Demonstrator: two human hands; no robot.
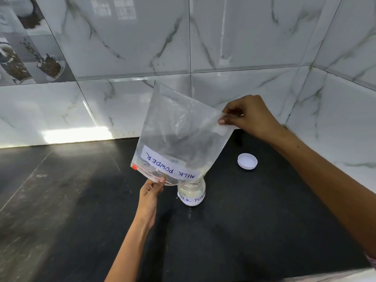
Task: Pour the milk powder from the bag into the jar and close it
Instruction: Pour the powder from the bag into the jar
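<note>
The bag (179,135), a clear zip pouch, is held upside down above the jar (191,193). Its mouth end is lowest, and one corner of that mouth is set at the jar's open neck. A white label reading "MILK POWDER" is seen inverted on the bag's lower part, and a red strip runs along the zip edge. Little powder is left inside; a pale residue is gathered at the corner over the jar.

The zip edge is pinched by the left hand (151,190) between thumb and curled fingers, just left of the jar. The upper right corner of the bag is pinched by the right hand (247,117) between thumb and forefinger, with the other fingers folded, so the pouch is stretched up and tilted.

The jar stands upright on the dark bench (81,200), uncapped and partly filled with white powder. A white label with blue lettering is wrapped round its body. The white lid (247,161) lies on the bench to the right of the jar and behind it, apart from it, under the right forearm.

Marbled white tiles (223,37) are seen behind the bench and to its right.
</note>
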